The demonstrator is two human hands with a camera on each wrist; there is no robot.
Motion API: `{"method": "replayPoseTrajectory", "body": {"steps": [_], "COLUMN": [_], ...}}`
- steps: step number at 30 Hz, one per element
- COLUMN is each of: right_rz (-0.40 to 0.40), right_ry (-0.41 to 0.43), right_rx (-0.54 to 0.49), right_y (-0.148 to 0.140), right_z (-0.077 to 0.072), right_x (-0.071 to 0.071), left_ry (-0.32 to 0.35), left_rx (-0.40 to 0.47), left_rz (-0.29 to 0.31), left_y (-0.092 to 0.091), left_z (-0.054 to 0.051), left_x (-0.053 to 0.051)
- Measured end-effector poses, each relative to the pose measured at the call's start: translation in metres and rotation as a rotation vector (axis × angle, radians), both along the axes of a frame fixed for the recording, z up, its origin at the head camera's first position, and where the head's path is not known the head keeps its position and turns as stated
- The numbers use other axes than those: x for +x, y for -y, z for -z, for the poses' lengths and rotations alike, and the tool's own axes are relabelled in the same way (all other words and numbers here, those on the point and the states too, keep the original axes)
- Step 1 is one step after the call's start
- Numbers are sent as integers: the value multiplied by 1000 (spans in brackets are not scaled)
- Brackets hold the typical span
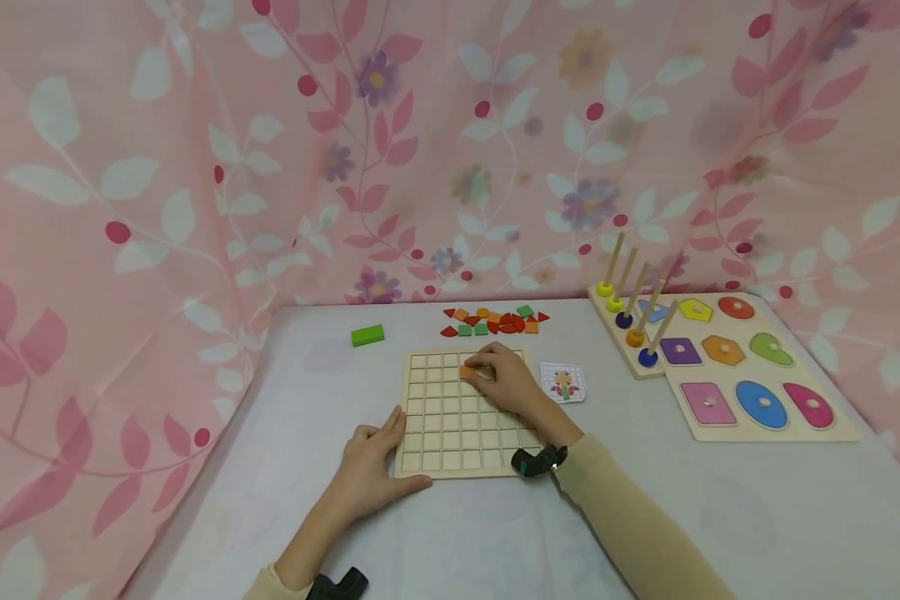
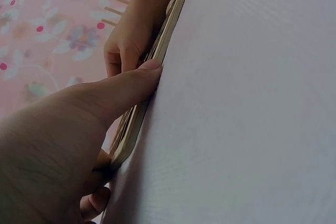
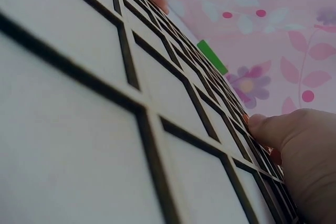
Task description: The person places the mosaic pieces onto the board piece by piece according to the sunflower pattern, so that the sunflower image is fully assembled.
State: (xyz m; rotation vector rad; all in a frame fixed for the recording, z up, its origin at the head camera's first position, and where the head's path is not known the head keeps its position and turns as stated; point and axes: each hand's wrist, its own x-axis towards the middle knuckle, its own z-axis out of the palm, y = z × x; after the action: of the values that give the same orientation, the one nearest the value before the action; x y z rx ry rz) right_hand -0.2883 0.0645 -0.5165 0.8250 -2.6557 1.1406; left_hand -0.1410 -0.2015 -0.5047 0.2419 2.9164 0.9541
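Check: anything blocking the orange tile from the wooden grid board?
Nothing visible: right hand pinches the orange tile over the far rows of the wooden grid board; left hand touches its near left corner.

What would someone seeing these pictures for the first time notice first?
Probably the pink floral curtain filling the background, then the pale gridded board in the centre, with the left hand at its near left corner and the right hand pinching a small orange piece at its far half. Right of it, the bright shape puzzle also stands out, beside a peg rack.
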Motion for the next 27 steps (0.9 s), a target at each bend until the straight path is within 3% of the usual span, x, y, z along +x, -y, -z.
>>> {"method": "replayPoseTrajectory", "body": {"steps": [9,16,22,27], "right_rz": [2,19,73,167], "right_ry": [72,130,81,107], "right_rx": [-9,-79,-62,-44], "right_y": [-3,-10,-36,-67], "right_z": [-11,-44,-65,-61], "right_x": [-1,-6,-34,-72], "left_ry": [1,-7,-14,-16], "left_rx": [-13,-23,-16,-24], "left_rz": [8,-8,0,-1], "left_y": [2,4,4,5], "left_z": [1,3,5,6], "left_x": [-1,0,-1,0]}}
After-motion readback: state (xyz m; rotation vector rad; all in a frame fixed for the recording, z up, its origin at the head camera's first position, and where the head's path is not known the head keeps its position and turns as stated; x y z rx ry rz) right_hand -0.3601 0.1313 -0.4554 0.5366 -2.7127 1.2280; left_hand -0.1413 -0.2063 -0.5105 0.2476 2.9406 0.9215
